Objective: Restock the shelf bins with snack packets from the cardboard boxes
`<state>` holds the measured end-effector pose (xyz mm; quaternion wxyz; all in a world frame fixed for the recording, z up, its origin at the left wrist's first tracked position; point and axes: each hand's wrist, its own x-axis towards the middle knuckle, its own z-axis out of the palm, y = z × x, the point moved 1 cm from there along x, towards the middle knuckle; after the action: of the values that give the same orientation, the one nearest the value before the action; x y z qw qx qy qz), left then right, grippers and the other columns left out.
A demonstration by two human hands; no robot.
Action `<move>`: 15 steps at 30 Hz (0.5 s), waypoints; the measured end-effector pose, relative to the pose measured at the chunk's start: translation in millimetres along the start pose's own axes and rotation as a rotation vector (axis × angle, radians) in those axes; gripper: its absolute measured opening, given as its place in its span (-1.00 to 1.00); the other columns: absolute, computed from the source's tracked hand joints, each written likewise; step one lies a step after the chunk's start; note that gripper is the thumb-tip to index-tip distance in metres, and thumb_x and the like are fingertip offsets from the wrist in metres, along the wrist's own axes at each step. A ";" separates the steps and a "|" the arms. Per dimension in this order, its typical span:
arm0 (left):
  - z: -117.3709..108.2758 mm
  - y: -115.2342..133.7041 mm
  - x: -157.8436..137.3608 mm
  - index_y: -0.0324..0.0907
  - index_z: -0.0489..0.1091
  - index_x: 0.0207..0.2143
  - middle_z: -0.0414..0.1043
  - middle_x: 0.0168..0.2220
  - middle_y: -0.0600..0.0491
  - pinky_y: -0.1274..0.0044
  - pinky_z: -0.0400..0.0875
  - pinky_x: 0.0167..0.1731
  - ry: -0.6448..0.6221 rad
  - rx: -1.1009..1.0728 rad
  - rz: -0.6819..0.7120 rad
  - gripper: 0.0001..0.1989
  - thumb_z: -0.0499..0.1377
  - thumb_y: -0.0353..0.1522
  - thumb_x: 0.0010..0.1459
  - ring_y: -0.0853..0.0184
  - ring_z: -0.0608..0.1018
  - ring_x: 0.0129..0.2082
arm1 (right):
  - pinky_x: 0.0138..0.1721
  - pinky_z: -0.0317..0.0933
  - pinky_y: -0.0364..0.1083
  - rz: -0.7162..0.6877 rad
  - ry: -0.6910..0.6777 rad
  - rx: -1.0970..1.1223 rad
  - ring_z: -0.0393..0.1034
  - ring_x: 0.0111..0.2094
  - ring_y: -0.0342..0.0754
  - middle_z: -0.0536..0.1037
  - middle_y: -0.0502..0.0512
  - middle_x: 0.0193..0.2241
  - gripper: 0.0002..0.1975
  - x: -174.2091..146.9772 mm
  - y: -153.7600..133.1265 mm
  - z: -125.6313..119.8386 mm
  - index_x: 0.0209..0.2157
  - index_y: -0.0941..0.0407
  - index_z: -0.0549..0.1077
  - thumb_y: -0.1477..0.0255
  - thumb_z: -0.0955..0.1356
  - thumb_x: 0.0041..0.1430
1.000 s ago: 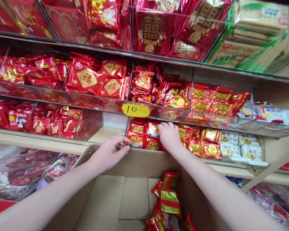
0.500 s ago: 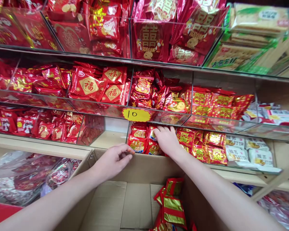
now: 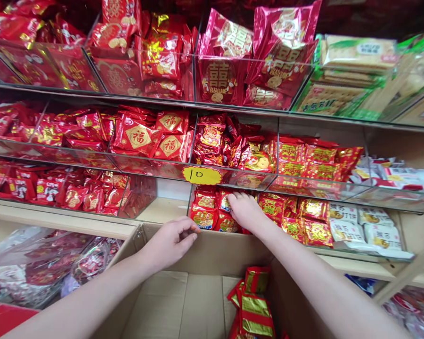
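The right hand (image 3: 246, 212) lies palm-down, fingers curled, on a pile of small snack packets (image 3: 212, 213) in the lowest glass bin (image 3: 189, 203) of the shelf, just under a yellow price tag (image 3: 201, 175) marked 10. Whether it grips a packet or only presses on the heap, I cannot tell. The packets are shiny red foil with gold printing and a round biscuit picture; they lie loosely overlapped at the left end of that bin, with similar red-and-gold packets and then white ones further right. The left hand (image 3: 171, 242) is loosely curled, fingertips touching the far rim of an open cardboard box (image 3: 183, 296) below the shelf, holding nothing. Inside the box lie a few red, gold and green packets (image 3: 250, 301).
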<state>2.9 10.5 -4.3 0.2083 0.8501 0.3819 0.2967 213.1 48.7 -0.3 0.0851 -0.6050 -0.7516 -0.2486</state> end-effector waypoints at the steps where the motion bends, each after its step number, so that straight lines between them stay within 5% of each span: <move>1: 0.2 0.3 -0.7 -0.18 0.34 -0.43 0.29 -0.45 0.10 0.59 0.24 -0.48 -0.002 0.003 0.006 -0.85 -0.02 -0.42 0.02 0.43 0.35 -0.51 | -0.20 0.07 0.01 0.000 0.010 -0.011 0.22 -0.15 0.06 0.36 0.31 -0.18 -0.81 0.4 -1.9 -0.6 -0.23 0.21 0.26 0.57 0.15 0.08; 15: 4.0 -1.0 -4.4 -0.18 0.34 -0.40 0.31 -0.47 0.12 0.63 0.22 -0.50 -0.085 0.010 0.046 -0.85 -0.01 -0.43 0.03 0.45 0.35 -0.52 | -0.38 0.22 -0.01 0.082 0.002 -0.014 0.38 -0.35 0.10 0.46 0.32 -0.41 -0.75 31.5 -9.2 0.7 -0.28 0.28 0.35 0.65 0.12 0.06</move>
<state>2.7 7.1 -9.3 0.2131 0.8716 0.3546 0.2630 196.4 75.0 10.1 0.0917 -0.6355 -0.7243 -0.2511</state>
